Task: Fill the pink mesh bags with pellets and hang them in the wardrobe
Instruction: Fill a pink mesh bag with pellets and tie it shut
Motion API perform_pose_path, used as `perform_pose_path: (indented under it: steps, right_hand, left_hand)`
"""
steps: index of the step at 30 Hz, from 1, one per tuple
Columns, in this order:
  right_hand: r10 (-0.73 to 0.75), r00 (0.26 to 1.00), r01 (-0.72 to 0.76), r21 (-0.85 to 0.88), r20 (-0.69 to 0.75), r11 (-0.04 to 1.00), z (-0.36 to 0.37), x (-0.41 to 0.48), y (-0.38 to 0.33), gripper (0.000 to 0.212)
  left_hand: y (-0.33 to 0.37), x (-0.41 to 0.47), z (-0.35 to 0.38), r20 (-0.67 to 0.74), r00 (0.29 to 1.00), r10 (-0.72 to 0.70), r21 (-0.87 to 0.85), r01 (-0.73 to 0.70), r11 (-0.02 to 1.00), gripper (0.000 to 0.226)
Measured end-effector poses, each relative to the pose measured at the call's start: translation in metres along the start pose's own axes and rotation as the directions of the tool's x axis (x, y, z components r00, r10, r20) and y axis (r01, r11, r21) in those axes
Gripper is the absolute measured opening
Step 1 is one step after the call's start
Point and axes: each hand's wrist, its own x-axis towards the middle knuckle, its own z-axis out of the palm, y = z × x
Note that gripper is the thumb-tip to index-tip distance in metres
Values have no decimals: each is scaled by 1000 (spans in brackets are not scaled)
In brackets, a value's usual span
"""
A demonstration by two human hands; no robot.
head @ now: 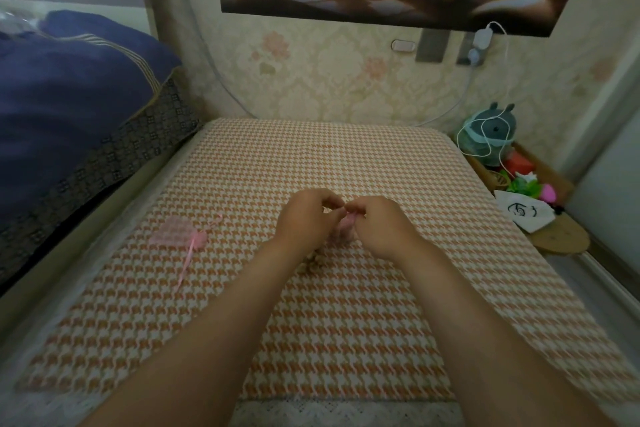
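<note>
My left hand [308, 218] and my right hand [379, 227] meet over the middle of the orange houndstooth cover [346, 322]. Both pinch the top of a pink mesh bag [346, 227], which shows only as a small pink patch between the fingers. Most of that bag is hidden behind my hands, and I cannot see what is inside. A second pink mesh bag [175, 231] lies flat on the cover to the left, with its pink ribbon [188, 258] trailing toward me. No pellets are clearly visible.
A dark blue quilt [69, 97] is piled on the bed at the left. At the right stand a grey plush toy [491, 132] wrapped in white cable, a white pouch [523, 213] and small colourful items on a low wooden shelf [561, 239]. The wallpapered wall is straight ahead.
</note>
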Motion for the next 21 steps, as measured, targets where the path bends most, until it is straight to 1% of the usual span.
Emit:
perform_pose_path:
  steps: [3,5,7,9,11,13,16,18,21]
  right_hand:
    - [-8,1000,7,39,25,999,-3,2,3,29]
    - [-11,1000,11,38,11,999,-3,4,4,29]
    - [-5,1000,5,19,-8,1000,-2,8,6,32]
    - [0,1000,0,-4,-7,1000,-1,11,8,36]
    - [8,1000,-8,-13,-3,1000,1,13,11,37]
    - [21,1000,-21,-11,-7,1000,1,14,13,37]
    - [25,1000,-26,-20,-10,999,3,13,14,38]
    - [18,1000,-18,-23,-3,1000,3,11,13,39]
    - [5,1000,-5,-29,-2,1000,4,7,9,39]
  left_hand:
    - [-1,4,3,10,999,45,3,-45,999,13]
    - [-4,8,3,44,997,69,-7,-68,998,12]
    - [-9,11,1,57,997,60,-51,-58,997,12]
    - [-14,14,0,29,999,41,-114,-37,993,12]
    - [-18,14,-4,24,999,22,-105,-20,994,12]
    - [-20,10,-8,84,996,-4,-31,6,999,16]
    - [-24,-2,-12,212,975,-59,130,32,991,16]
    - [-27,-10,-14,257,964,-62,234,0,972,11]
    - [-32,-17,-15,311,950,-12,342,-100,934,17]
